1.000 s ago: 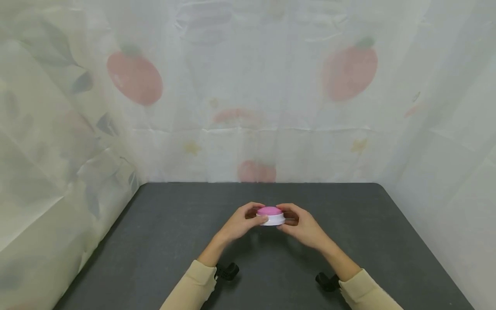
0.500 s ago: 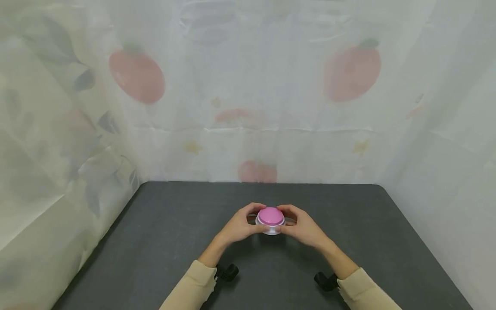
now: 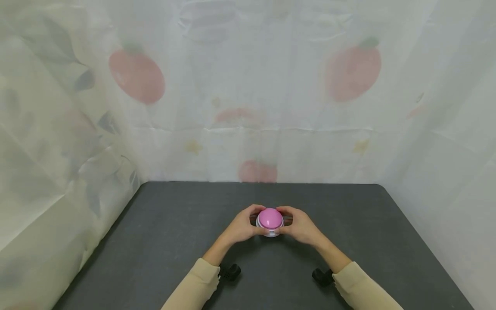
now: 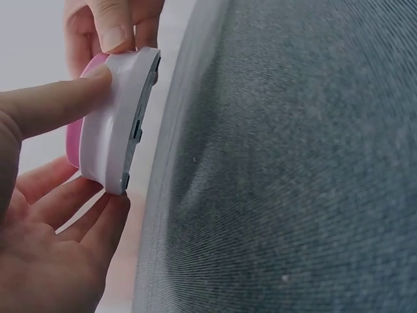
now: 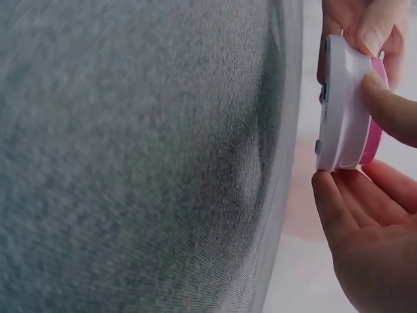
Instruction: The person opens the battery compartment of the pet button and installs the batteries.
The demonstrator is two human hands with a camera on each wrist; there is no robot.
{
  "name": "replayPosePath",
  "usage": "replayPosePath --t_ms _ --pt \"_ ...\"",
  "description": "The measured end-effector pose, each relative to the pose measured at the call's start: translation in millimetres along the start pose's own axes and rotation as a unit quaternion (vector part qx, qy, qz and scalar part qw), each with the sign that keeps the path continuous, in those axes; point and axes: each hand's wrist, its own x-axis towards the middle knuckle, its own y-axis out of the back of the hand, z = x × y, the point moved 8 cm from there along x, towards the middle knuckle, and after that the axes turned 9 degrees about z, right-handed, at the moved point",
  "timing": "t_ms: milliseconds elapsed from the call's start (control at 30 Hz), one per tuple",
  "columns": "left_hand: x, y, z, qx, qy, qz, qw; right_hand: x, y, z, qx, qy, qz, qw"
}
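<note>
A round push button [image 3: 270, 218] with a glossy pink dome on a white base is held between both hands over the dark table. My left hand [image 3: 241, 226] grips its left side, thumb on the near face of the base and fingers around the far side. From the right, my right hand [image 3: 303, 226] grips it the same way, the two thumbs close together at the front. In the left wrist view the white base [image 4: 112, 130] shows small dark feet on its underside, raised off the tabletop. The right wrist view shows the pink dome [image 5: 374, 140] facing away from the table.
The dark grey tabletop [image 3: 174, 241] has rounded far corners. Behind it hangs a pale curtain [image 3: 248, 77] with fruit prints, and more sheeting stands along the left and right sides. Black wrist cameras [image 3: 232, 272] sit by the beige sleeves [image 3: 193, 286].
The button has tipped so its pink dome faces more toward the head camera, and it sits slightly lower in view. Both hands keep their grip and have shifted slightly with it.
</note>
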Motion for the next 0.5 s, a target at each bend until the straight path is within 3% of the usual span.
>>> replayPosePath --t_ms 500 --pt "5.2 -9.3 -20.6 0.019 0.025 -0.005 0.9995 4.2 -5.4 15.5 -0.031 -0.02 -0.012 0.999"
